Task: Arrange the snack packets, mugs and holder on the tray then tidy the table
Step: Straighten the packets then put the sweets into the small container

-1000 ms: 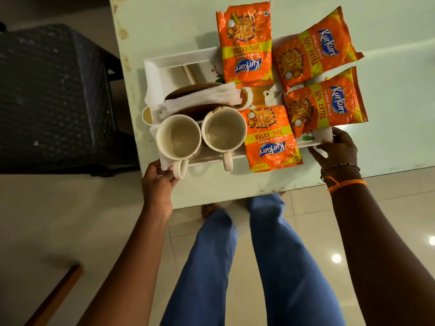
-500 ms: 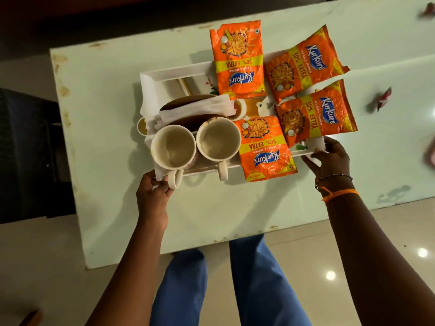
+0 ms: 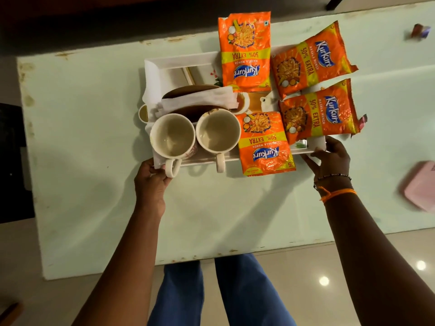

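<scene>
Left hand fingers clamped on tray lower-left corner; right hand clamped lower-right; two-sided grip keeps mugs, packets level.

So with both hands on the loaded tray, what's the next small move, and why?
Probably let go of the tray and clear the table. The left hand and right hand grip its near corners, and the packets, mugs and holder are already aboard, while wrappers still lie loose.

Glossy crinkled foil snack packets, glazed ceramic mugs, smooth white plastic tray, scuffed matt table.
</scene>
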`<state>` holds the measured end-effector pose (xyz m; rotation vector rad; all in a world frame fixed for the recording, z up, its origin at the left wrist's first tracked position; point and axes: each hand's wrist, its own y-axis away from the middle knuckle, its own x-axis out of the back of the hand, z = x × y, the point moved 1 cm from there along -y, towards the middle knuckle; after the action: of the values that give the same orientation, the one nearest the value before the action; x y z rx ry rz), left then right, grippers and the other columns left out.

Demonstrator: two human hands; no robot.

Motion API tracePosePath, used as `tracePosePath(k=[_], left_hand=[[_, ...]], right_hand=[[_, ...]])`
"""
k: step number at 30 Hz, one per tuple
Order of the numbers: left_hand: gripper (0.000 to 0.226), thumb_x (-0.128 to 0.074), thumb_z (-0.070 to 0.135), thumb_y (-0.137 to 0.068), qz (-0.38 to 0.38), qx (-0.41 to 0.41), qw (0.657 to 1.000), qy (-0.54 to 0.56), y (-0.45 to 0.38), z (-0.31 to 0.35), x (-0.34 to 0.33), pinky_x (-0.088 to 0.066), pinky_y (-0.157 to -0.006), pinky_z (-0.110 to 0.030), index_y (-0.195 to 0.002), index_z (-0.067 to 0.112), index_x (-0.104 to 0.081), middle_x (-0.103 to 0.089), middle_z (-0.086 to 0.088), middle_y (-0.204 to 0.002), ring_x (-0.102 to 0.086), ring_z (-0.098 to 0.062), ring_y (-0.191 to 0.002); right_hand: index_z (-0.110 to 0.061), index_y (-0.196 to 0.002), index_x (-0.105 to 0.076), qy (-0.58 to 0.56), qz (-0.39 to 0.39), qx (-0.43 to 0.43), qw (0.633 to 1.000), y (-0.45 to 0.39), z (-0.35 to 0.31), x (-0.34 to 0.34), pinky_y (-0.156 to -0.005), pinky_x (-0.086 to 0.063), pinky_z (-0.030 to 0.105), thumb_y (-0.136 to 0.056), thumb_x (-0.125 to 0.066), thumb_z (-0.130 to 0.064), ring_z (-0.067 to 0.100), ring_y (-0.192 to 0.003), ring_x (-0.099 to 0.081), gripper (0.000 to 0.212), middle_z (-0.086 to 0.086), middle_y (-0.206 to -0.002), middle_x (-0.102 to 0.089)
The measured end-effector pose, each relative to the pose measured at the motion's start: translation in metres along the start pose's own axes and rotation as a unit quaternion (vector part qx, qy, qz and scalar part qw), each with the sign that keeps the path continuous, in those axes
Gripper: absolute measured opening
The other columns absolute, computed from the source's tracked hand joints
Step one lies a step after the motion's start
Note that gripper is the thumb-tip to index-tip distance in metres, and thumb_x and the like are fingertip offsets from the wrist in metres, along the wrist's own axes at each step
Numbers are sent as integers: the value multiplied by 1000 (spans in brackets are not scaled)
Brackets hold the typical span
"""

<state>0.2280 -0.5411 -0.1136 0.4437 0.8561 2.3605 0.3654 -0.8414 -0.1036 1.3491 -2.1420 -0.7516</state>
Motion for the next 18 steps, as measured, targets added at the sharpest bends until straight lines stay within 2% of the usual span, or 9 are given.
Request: tracePosePath(k=[3, 7, 10, 12, 15, 18], left_hand=[[35, -50, -14, -78, -1, 4, 1000, 10, 0, 0, 0, -54, -77, -24, -86, 18, -61, -60, -2, -89, -58, -18, -92], [35, -50, -13, -79, 4, 10, 1000, 11, 3, 1, -2, -55, -75, -22, -104, 9, -59, -61, 0, -90, -60, -15, -89], [39, -47, -9, -83, 14, 23, 999, 24, 10, 1, -2, -54, -79, -24, -117, 6, -56, -62, 1, -94, -61, -13, -87], [39, -43, -9, -86, 15, 53, 997, 49, 20, 0, -5, -52, -88, -30, -121, 7, -52, -61, -3, -96, -62, -15, -88], [34, -42, -1, -92, 9, 114, 989, 97, 47, -10, -9, -47, -94, -35, -126, 3, -45, -53, -8, -91, -58, -20, -83], [25, -40, 4, -94, -59, 173, 980, 74, 84, -27, -17, -52, -82, -32, -116, 1, -51, -49, -8, -88, -55, -21, -79]], right_hand=[[-7, -104, -48, -2, -5, -7, 1000, 1, 0, 0, -63, -59, 30, -83, -40, 19, 30, -104, -51, 35, 11, -114, -48], [-5, -107, -49, 9, -9, -1, 1000, 1, 1, 0, -68, -57, 31, -82, -39, 20, 30, -105, -51, 37, 13, -116, -49], [1, -121, -49, 11, 7, -7, 1000, 2, 5, 3, -84, -55, 39, -84, -42, 16, 30, -103, -54, 41, 17, -118, -51], [0, -124, -48, 5, 15, -12, 1000, 8, 8, 6, -89, -53, 40, -86, -46, 11, 26, -90, -59, 40, 15, -107, -54], [-1, -124, -49, -13, 31, -13, 999, 23, 13, 20, -74, -54, 30, -89, -46, 5, 14, -68, -54, 36, 4, -84, -54], [4, -118, -54, -6, 46, 15, 999, 40, 17, 43, -66, -50, 24, -88, -46, 6, 13, -62, -48, 31, 1, -75, -50]])
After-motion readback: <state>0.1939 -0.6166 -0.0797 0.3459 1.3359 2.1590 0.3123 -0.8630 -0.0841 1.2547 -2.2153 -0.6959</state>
